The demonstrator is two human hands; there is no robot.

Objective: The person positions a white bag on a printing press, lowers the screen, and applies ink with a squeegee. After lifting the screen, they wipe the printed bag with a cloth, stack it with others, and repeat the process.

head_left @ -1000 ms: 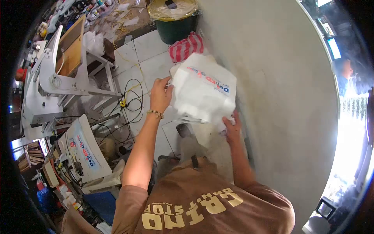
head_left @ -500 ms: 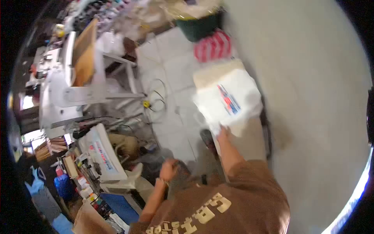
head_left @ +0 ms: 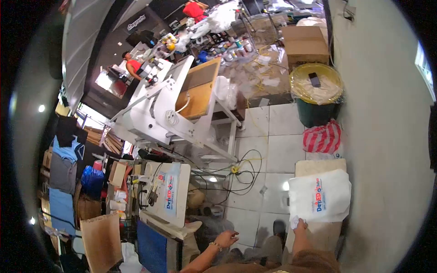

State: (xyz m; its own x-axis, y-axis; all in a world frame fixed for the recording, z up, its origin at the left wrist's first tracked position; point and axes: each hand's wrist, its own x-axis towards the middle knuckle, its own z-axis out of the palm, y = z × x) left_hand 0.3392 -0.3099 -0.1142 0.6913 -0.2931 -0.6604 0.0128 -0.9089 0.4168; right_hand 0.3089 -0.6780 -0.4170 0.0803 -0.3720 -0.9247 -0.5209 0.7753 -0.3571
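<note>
A white cloth piece (head_left: 334, 195) with red and blue "DepED" lettering lies on a long beige board or bench (head_left: 314, 241) beside the wall. At its lower left corner my right hand (head_left: 300, 225) is closed on a crumpled white bit of the cloth. My left hand (head_left: 226, 238), with a bracelet at the wrist, hangs over the floor with loosely bent fingers and nothing in it. To the left of that hand, a pale board (head_left: 182, 200) carries a similar blue and red print.
Black cables (head_left: 248, 182) loop over the tiled floor (head_left: 280, 150). Ahead stand a white machine table (head_left: 159, 109), a green bin (head_left: 314, 111) with a phone (head_left: 314, 79) on top, a red-striped bag (head_left: 322, 139) and a cardboard box (head_left: 305, 43). Another person (head_left: 132, 66) is far off.
My view has lifted and swung left, showing more of the room. The white cloth now lies flatter on the beige surface, and my right hand still holds its corner.
</note>
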